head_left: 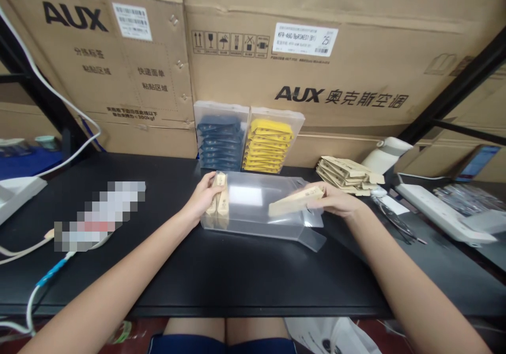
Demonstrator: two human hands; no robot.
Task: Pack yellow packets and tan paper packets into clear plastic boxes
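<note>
A clear plastic box (pixel 253 228) lies on the black table with the flaps at its right end open. My left hand (pixel 203 197) is closed round its left end, the thumb lying over a couple of upright beige paper packets (pixel 223 200) there. Between the fingers of my right hand (pixel 337 200) is another beige paper packet (pixel 291 201), held slantwise at the open right end. Reflections hide how far that packet reaches inside. Behind stand a clear box of blue packets (pixel 220 142) and a clear box of yellow packets (pixel 269 145).
A pile of beige packets (pixel 346 174) lies beyond my right hand, beside a white device (pixel 386 154). Farther right are a white power strip (pixel 438 214) and a dark cable (pixel 395 222). A blurred-out object (pixel 103 214) with cords lies left. Large cardboard boxes (pixel 237 79) wall off the back.
</note>
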